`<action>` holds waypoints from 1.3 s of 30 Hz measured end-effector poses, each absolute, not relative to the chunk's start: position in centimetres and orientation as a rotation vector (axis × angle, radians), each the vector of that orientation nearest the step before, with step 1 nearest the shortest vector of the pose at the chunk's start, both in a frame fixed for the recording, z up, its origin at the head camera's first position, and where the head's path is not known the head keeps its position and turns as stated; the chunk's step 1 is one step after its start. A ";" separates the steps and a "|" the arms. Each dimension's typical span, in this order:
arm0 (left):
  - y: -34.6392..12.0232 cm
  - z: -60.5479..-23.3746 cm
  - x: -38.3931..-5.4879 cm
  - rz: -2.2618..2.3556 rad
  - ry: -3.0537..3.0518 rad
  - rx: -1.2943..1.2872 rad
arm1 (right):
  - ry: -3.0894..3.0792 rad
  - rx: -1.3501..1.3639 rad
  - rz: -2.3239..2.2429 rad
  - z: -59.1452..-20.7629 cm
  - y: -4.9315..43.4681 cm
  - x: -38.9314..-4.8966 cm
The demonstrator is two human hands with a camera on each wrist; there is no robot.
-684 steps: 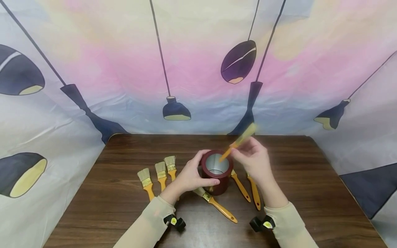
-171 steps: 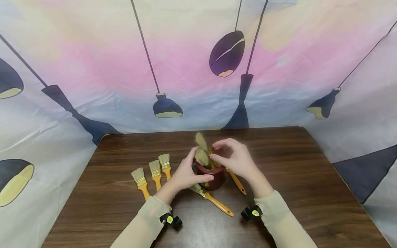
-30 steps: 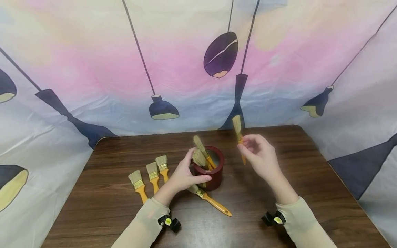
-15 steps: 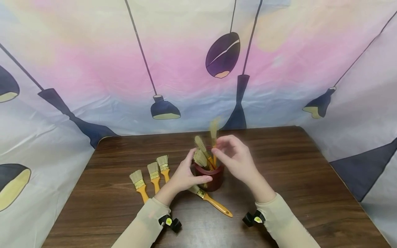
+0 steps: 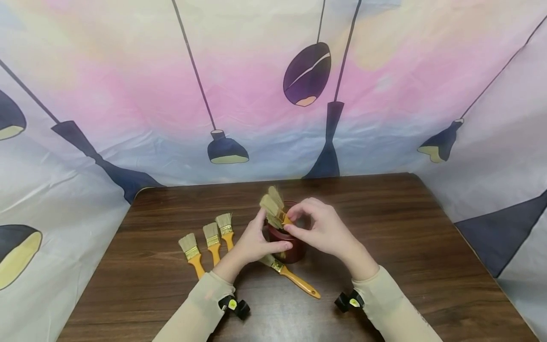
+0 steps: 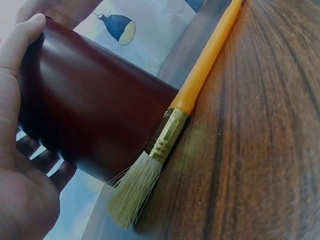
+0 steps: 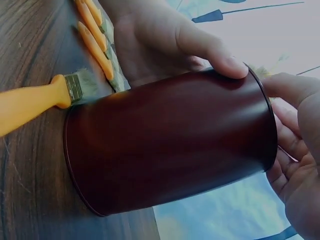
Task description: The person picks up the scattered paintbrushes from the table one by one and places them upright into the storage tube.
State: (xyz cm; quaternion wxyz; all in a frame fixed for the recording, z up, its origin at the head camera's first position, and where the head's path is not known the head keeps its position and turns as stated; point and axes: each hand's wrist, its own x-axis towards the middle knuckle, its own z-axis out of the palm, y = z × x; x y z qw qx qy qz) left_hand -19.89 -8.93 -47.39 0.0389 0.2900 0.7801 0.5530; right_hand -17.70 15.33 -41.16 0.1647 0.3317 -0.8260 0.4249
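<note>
My left hand (image 5: 252, 243) grips a dark red cylindrical pot (image 5: 295, 251), thumb on its near side close to the rim. The pot stands upright on the table. My right hand (image 5: 326, 230) is at the pot's mouth, thumb and fingertips pinching a paintbrush (image 5: 270, 205) by its orange handle, just below the ferrule. This brush has its bristles up and leans left, its lower handle hidden by the pot and my fingers. Bristles of other paintbrushes (image 5: 275, 194) show behind it in the pot. Another paintbrush (image 6: 177, 107) lies on the table close against the pot's base.
Left of the pot, three paintbrushes (image 5: 188, 244) lie side by side, bristles away from me, partly behind my left forearm. The dark wood table (image 5: 384, 213) ends at a printed cloth backdrop (image 5: 265, 95) with painted lamps.
My right hand has carried a brush from the right into the pot's mouth and tilted it left. Over the longer span, the pot gained several brushes and those right of it left the table.
</note>
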 end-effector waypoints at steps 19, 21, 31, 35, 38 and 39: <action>-9.0 -47.5 -19.9 1.709 2.388 0.873 | -2.364 0.933 1.211 -41.1 17.5 -17.9; -8.9 -47.6 -19.9 1.709 2.381 0.872 | -2.362 0.922 1.228 -41.1 17.7 -17.7; -9.3 -46.9 -20.0 1.646 2.403 0.840 | -2.415 0.805 1.243 -41.6 18.6 -16.5; -9.6 -46.7 -20.4 1.643 2.421 0.835 | -2.444 0.780 1.229 -41.7 18.9 -16.2; -9.9 -46.6 -20.9 1.659 2.441 0.810 | -2.478 0.782 1.229 -42.0 18.9 -15.7; -10.1 -46.5 -21.1 1.666 2.443 0.797 | -2.490 0.786 1.225 -42.2 18.9 -15.6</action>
